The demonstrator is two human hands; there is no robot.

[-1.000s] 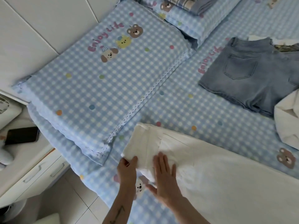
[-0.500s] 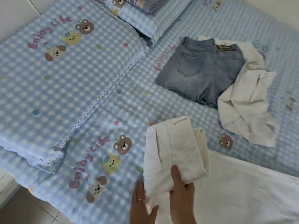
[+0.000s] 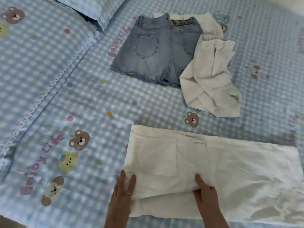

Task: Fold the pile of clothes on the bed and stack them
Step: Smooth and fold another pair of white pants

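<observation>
White trousers (image 3: 205,165) lie across the near part of the bed, the waist end with its back pocket doubled over the legs. My left hand (image 3: 123,193) rests with straight fingers on the left edge of the fold. At the fold's near edge my right hand (image 3: 204,193) pinches the upper layer, thumb on top and fingers tucked beneath. Further back lie flat denim shorts (image 3: 156,51) and, partly over their right side, a crumpled white garment (image 3: 212,79).
The bed has a blue checked sheet (image 3: 98,99) printed with bears. A matching pillow (image 3: 32,55) lies at the left and another (image 3: 92,7) at the top. More white cloth (image 3: 207,20) pokes out behind the shorts. The bed's near left corner (image 3: 9,221) shows.
The waist end of the white trousers, held up a moment ago, now lies flat over the legs. Both hands have spread apart along its near edge. My view has swung right.
</observation>
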